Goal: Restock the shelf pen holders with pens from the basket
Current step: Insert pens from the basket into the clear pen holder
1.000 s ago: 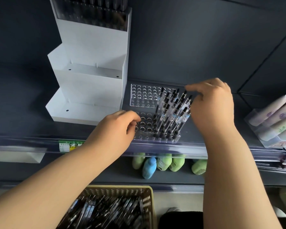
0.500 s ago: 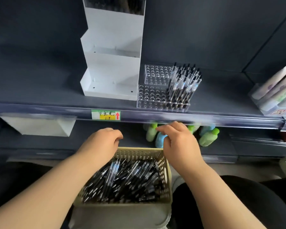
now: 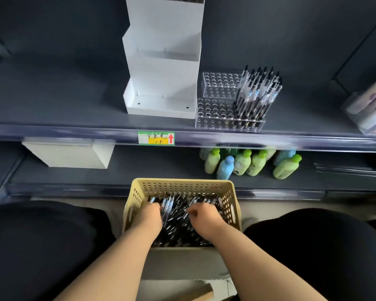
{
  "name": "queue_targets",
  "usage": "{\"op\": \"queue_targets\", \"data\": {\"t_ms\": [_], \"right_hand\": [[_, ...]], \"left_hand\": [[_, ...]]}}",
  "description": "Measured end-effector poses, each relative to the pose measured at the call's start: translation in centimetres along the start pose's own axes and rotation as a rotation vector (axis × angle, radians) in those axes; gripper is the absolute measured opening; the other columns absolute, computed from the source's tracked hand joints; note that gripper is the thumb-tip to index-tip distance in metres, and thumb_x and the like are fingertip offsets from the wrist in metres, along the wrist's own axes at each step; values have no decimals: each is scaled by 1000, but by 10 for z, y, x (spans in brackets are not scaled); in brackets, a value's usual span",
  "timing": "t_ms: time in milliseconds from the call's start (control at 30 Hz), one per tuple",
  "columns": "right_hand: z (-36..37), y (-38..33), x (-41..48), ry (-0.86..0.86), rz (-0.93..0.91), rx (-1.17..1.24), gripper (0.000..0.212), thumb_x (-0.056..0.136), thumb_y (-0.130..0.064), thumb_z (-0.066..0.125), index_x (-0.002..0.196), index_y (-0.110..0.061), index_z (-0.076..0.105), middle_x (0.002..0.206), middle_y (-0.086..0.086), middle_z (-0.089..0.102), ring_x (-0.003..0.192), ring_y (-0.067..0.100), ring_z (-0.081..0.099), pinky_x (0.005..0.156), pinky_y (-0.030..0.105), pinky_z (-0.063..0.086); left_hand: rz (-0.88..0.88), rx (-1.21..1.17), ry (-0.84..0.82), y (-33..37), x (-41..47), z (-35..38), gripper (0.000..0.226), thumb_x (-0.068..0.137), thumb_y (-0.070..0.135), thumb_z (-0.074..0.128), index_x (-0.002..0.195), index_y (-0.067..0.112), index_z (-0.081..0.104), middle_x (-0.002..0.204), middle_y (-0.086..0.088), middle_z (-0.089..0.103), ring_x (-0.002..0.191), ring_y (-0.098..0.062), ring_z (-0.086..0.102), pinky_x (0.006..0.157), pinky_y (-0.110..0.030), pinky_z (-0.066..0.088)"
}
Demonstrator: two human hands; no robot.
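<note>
A beige perforated basket (image 3: pixel 182 184) sits on the floor between my knees, filled with black-and-clear pens (image 3: pixel 182 229). Both hands are down in it. My left hand (image 3: pixel 149 217) curls its fingers round a few clear pens at the left of the pile. My right hand (image 3: pixel 204 217) has its fingers curled into the pile; whether it grips a pen is hidden. On the upper shelf stands a clear stepped pen holder (image 3: pixel 217 115) with many empty holes at its left. Several pens (image 3: pixel 258 92) stand in its right side.
A white tiered display stand (image 3: pixel 163 83) stands left of the holder. A price label (image 3: pixel 156 138) is on the shelf edge. Green and blue bottles (image 3: pixel 243 164) line the lower shelf behind the basket, with a white box (image 3: pixel 70 155) to their left. Packets (image 3: pixel 371 105) sit at the far right.
Both hands left the pen holder on the shelf, dropped past the shelf edge and went down into the basket's pens. The view tilted down and pulled back.
</note>
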State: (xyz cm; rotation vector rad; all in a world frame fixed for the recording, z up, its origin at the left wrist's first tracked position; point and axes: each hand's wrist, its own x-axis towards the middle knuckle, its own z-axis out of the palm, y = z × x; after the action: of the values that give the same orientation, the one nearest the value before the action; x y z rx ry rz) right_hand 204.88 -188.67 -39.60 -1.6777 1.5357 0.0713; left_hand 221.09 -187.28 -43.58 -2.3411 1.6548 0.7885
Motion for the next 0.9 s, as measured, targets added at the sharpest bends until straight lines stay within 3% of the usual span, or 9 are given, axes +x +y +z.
{"op": "queue_targets", "data": {"t_ms": [267, 333, 367, 433, 500, 567, 800, 833, 900], "right_hand": [[34, -24, 48, -2, 124, 142, 39, 92, -19, 53, 130, -11, 53, 126, 7, 61, 119, 20, 54, 94, 19, 39], [42, -26, 60, 27, 181, 178, 27, 90, -24, 58, 113, -13, 63, 109, 6, 67, 108, 21, 59, 85, 21, 42], [45, -26, 65, 47, 195, 186, 12, 88, -27, 60, 92, -17, 64, 89, 2, 67, 95, 21, 59, 76, 23, 41], [48, -27, 73, 72, 213, 195, 34, 86, -33, 64, 59, -23, 45, 62, -5, 49, 77, 17, 50, 65, 22, 34], [47, -28, 77, 65, 226, 194, 41, 84, -35, 65, 54, -19, 42, 64, -1, 54, 73, 18, 55, 65, 24, 38], [46, -29, 78, 39, 225, 230, 36, 83, -34, 66, 56, -17, 47, 71, 3, 59, 75, 21, 60, 68, 25, 45], [40, -22, 60, 46, 163, 269, 19, 90, -25, 53, 72, -18, 52, 85, 8, 63, 88, 25, 62, 71, 26, 43], [39, -22, 57, 41, 164, 288, 13, 91, -24, 52, 82, -16, 56, 90, 9, 64, 90, 24, 61, 75, 26, 44], [37, -19, 52, 50, 174, 317, 25, 93, -23, 51, 111, -8, 58, 105, 12, 66, 97, 25, 62, 84, 28, 46]], "left_hand": [[-105, -57, -29, 8, 21, 6, 25, 91, 13, 48, 115, 18, 56, 117, -4, 60, 103, -24, 59, 84, -34, 50], [-125, -74, -30, 8, 26, 8, 22, 91, 20, 50, 111, 19, 58, 116, -4, 62, 104, -25, 59, 84, -33, 50], [-129, -76, -35, 7, 28, 8, 21, 92, 21, 49, 111, 20, 59, 116, -3, 62, 105, -25, 59, 83, -33, 49], [-137, -60, -42, 7, 32, 9, 23, 93, 19, 47, 113, 19, 59, 117, -5, 61, 106, -25, 59, 82, -35, 48], [-133, -40, -44, 8, 32, 8, 27, 94, 13, 43, 117, 16, 57, 119, -6, 60, 108, -26, 58, 83, -35, 48], [-132, -28, -52, 8, 31, 7, 32, 93, 7, 39, 121, 15, 53, 123, -8, 57, 111, -26, 57, 86, -36, 47], [-90, -88, 9, 17, 13, 3, 39, 90, 3, 34, 125, 17, 38, 119, -10, 57, 103, -27, 58, 81, -36, 48], [-99, -90, 13, 17, 12, 5, 34, 92, 7, 35, 124, 17, 41, 119, -10, 58, 100, -27, 58, 82, -35, 47], [-94, -100, -6, 16, 8, 7, 29, 97, 22, 33, 114, 13, 54, 120, -12, 60, 100, -28, 56, 88, -35, 46]]}}
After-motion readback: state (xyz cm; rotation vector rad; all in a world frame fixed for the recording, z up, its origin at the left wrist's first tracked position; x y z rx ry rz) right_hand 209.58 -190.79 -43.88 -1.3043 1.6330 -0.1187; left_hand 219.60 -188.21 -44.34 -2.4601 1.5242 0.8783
